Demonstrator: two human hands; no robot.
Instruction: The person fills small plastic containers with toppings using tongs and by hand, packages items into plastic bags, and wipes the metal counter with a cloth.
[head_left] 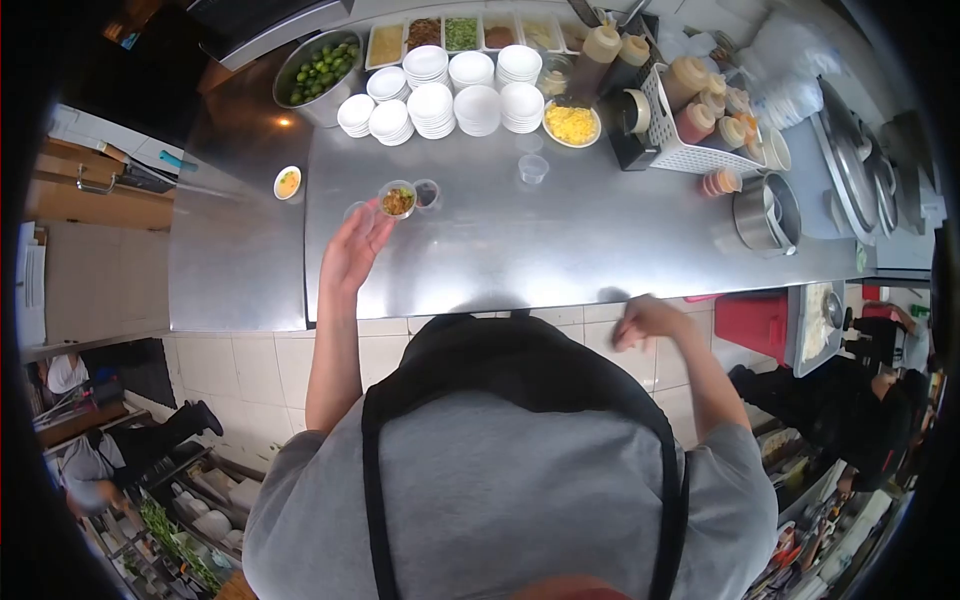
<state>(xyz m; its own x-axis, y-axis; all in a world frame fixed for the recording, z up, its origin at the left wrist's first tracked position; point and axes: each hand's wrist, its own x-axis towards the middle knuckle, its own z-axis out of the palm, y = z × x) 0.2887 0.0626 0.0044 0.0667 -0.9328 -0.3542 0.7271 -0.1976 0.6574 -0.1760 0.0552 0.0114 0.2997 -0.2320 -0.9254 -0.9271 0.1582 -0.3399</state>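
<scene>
My left hand (352, 255) reaches over the steel counter, thumb and fingers around a small clear plastic lid or cup (358, 213). Its fingertips are right beside a clear cup of brown and green toppings (398, 202); whether they touch it I cannot tell. Against that cup stands another clear cup with dark contents (427, 193). Beyond the counter's front edge hangs my right hand (648, 322), slightly blurred, its fingers curled and nothing visible in them. A clear cup (533, 170) stands farther back on the counter.
Stacks of white dishes (431, 108) line the back, beside a pot of green limes (322, 75) and a yellow-filled bowl (572, 124). A white basket of sauce bottles (690, 155) and a metal pot (766, 213) are right. A small bowl (288, 183) sits left. Other people work behind.
</scene>
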